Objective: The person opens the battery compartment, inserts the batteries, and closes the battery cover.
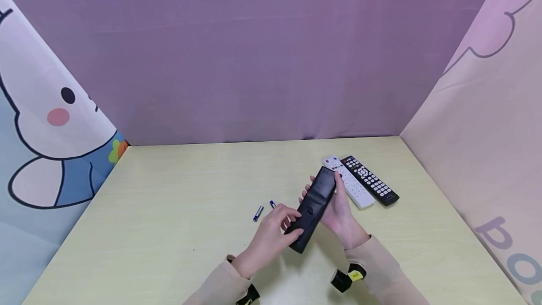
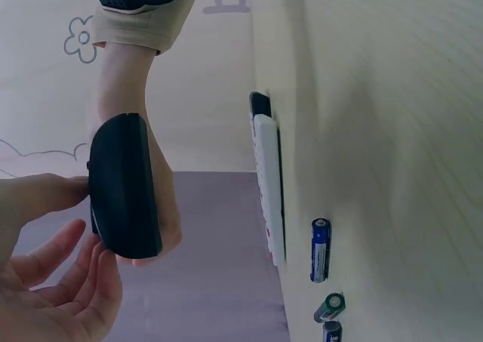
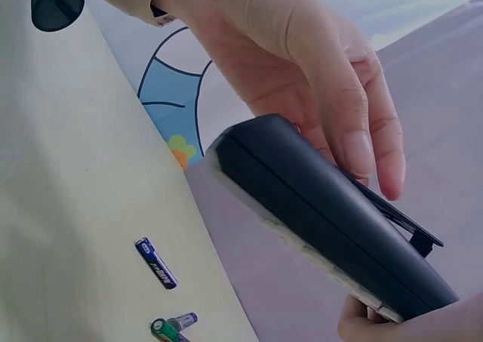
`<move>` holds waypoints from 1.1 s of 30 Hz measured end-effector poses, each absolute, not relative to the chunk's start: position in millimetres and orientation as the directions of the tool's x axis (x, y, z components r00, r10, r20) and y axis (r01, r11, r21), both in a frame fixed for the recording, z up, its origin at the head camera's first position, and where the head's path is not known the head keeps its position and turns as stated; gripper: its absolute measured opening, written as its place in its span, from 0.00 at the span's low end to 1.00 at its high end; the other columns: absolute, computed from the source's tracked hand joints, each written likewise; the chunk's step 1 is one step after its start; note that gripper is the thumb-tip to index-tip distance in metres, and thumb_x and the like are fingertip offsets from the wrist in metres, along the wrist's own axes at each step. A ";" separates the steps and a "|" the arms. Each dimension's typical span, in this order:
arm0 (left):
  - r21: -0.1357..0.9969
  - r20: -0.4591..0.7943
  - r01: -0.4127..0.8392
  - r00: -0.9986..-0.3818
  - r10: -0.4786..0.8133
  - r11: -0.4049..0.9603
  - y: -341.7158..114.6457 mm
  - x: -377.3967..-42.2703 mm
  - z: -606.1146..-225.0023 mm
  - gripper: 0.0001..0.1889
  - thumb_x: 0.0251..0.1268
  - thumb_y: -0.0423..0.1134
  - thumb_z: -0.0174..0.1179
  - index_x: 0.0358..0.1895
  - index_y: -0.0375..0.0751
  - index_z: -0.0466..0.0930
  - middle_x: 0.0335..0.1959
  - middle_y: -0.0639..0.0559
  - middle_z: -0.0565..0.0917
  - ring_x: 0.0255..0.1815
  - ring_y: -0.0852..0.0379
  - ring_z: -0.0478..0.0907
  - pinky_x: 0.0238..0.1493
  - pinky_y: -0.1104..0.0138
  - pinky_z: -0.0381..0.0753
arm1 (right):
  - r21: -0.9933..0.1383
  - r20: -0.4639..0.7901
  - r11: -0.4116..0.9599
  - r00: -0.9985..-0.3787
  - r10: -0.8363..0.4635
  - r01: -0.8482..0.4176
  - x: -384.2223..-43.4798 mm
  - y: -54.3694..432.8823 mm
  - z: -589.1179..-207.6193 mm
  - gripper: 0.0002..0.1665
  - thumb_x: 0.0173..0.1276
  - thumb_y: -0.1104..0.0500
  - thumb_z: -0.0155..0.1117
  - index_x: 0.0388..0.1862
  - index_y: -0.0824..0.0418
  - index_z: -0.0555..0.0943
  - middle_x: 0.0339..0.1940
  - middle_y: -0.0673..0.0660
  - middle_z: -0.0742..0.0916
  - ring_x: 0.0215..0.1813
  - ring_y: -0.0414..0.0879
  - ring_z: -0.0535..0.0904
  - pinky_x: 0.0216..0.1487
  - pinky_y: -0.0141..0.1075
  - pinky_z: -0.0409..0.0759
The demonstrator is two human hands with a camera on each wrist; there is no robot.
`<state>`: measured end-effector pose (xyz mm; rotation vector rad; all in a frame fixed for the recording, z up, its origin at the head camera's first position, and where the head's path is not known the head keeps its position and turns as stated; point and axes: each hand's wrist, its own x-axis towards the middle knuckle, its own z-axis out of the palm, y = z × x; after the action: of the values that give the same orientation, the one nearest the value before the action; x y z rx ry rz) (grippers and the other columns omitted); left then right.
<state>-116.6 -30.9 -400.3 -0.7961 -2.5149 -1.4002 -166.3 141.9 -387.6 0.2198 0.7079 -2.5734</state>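
My right hand (image 1: 340,213) grips a black remote control (image 1: 319,194) around its far end, back side up and raised over the table. My left hand (image 1: 273,232) is at the near end, thumb on one side and fingertips on the other, pinching the battery cover (image 3: 404,223). In the right wrist view the cover stands tilted off the remote's back at one end, a small tab under it. Pale buttons show along the remote's underside there. A blue battery (image 2: 321,250) and a green battery (image 2: 330,307) lie on the table beyond my left hand.
A white remote (image 1: 353,187) and another black remote (image 1: 372,181) lie side by side at the right, just beyond my right hand. The pale wooden table (image 1: 169,229) is bounded by a purple backdrop (image 1: 254,60) and printed side panels.
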 end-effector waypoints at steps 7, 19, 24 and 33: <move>0.649 0.414 0.583 -0.810 0.416 0.489 -29.5 -116.9 -396.2 0.21 0.50 0.37 0.64 0.50 0.43 0.74 0.36 0.51 0.70 0.31 0.60 0.70 0.32 0.73 0.73 | -0.445 -0.262 -0.750 -0.872 -0.414 0.490 -165.8 141.0 -390.5 0.36 0.59 0.29 0.40 0.51 0.56 0.62 0.35 0.54 0.75 0.37 0.46 0.71 0.49 0.38 0.68; 0.535 0.362 0.604 -0.795 0.486 0.591 -23.4 -128.7 -387.9 0.15 0.52 0.44 0.62 0.44 0.44 0.78 0.31 0.55 0.72 0.29 0.61 0.67 0.27 0.77 0.68 | -0.442 -0.248 -0.753 -0.873 -0.420 0.488 -164.4 139.9 -388.5 0.35 0.60 0.29 0.38 0.50 0.56 0.65 0.35 0.55 0.74 0.37 0.46 0.72 0.45 0.36 0.69; 0.655 0.335 0.559 -0.818 0.468 0.509 -26.5 -133.3 -390.9 0.13 0.52 0.41 0.63 0.42 0.42 0.79 0.26 0.56 0.71 0.25 0.61 0.68 0.25 0.77 0.68 | -0.459 -0.257 -0.744 -0.875 -0.411 0.485 -165.1 139.8 -389.3 0.36 0.60 0.29 0.38 0.50 0.56 0.65 0.35 0.55 0.74 0.37 0.46 0.72 0.45 0.36 0.69; 0.746 0.314 0.550 -0.788 0.529 0.377 -36.3 -142.9 -398.9 0.14 0.52 0.35 0.62 0.44 0.42 0.79 0.27 0.55 0.73 0.24 0.67 0.68 0.26 0.75 0.72 | -0.458 -0.293 -0.734 -0.865 -0.408 0.502 -165.4 139.7 -388.9 0.37 0.58 0.28 0.40 0.52 0.55 0.62 0.35 0.55 0.73 0.36 0.45 0.71 0.46 0.37 0.69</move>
<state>-142.9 -36.3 -398.9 -1.0143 -2.5879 -1.4157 -165.4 139.7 -388.9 0.2360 0.7367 -2.5302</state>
